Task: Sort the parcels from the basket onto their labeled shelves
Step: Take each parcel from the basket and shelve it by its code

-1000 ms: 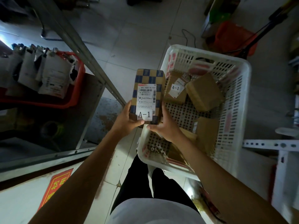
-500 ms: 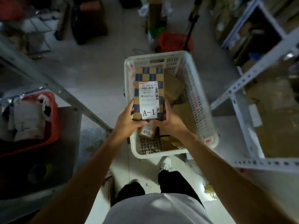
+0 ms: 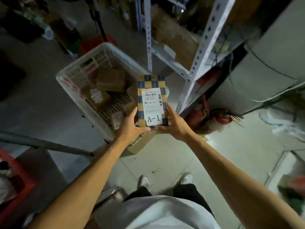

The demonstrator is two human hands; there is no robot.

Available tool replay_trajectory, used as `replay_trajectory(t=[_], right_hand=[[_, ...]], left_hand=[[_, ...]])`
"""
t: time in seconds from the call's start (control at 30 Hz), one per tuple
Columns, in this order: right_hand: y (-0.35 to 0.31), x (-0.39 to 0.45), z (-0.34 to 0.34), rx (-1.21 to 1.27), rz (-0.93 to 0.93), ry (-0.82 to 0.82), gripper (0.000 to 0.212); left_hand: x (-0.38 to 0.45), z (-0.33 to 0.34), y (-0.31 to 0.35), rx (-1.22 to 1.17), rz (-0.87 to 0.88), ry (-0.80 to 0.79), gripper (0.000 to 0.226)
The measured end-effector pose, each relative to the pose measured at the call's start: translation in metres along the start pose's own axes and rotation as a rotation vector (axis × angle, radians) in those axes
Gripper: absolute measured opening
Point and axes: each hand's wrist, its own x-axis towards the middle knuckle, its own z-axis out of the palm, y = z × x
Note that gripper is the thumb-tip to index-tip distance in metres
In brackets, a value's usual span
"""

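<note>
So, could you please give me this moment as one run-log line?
step: parcel out of basket | held: checkered A-1 parcel | left hand: grips lower left | right hand: grips lower right | white basket: brown parcels remain | shelf: not yet reached

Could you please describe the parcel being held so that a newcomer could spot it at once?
Start at the white basket on the floor. Just right of it, both hands, left and right, hold up the checkered parcel. Unlike the plain brown boxes in the basket, it is blue-and-tan checked, labelled A-1.
</note>
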Motion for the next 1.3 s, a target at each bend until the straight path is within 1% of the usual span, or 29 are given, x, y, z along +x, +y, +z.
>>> replay_trajectory(t=[0.13, 0.27, 0.37, 0.43, 0.5, 0.6, 0.67, 0.8, 0.9, 1.0, 1.03, 1.1, 1.2, 1.3], right_hand=[[0.041, -0.060, -0.049, 0.086, 0.057, 0.049, 0.108], [0.078, -0.127, -0.113, 0.154, 0.086, 0.134, 0.097], [0.097, -0.172, -0.166, 0.152, 0.110, 0.276, 0.100], [0.103, -0.202, -0.208, 0.130, 0.100, 0.383, 0.096], [0.107, -0.231, -0.252, 0.106, 0.079, 0.512, 0.098], [0.108, -0.276, -0.317, 0.063, 0.073, 0.714, 0.106], [0.107, -0.304, -0.360, 0.024, 0.066, 0.840, 0.103], [0.093, -0.357, -0.440, -0.041, 0.092, 1.078, 0.098], [0.084, -0.391, -0.487, -0.127, 0.143, 1.254, 0.100], [0.078, -0.424, -0.522, -0.245, 0.245, 1.450, 0.104], [0.075, -0.436, -0.530, -0.274, 0.294, 1.519, 0.108], [0.070, -0.462, -0.540, -0.325, 0.369, 1.651, 0.109], [0.059, -0.504, -0.543, -0.400, 0.513, 1.825, 0.106], [0.055, -0.552, -0.529, -0.492, 0.676, 1.956, 0.113]], left_hand=[[-0.019, 0.070, 0.039, -0.051, 0.048, -0.085, 0.097], [-0.032, 0.145, 0.093, -0.034, 0.143, -0.204, 0.095], [-0.031, 0.198, 0.146, 0.006, 0.230, -0.288, 0.097], [-0.027, 0.233, 0.187, 0.070, 0.332, -0.318, 0.100], [-0.022, 0.268, 0.233, 0.097, 0.423, -0.361, 0.101], [-0.014, 0.323, 0.306, 0.086, 0.583, -0.430, 0.105], [-0.010, 0.357, 0.357, 0.064, 0.697, -0.484, 0.107], [-0.010, 0.414, 0.462, -0.026, 0.910, -0.670, 0.109], [-0.015, 0.456, 0.530, -0.094, 1.025, -0.800, 0.103], [-0.028, 0.495, 0.589, -0.155, 1.147, -0.913, 0.103], [-0.036, 0.507, 0.607, -0.166, 1.175, -0.971, 0.103], [-0.054, 0.530, 0.639, -0.188, 1.225, -1.079, 0.103], [-0.094, 0.563, 0.673, -0.187, 1.320, -1.221, 0.101], [-0.148, 0.587, 0.691, -0.223, 1.389, -1.347, 0.097]])
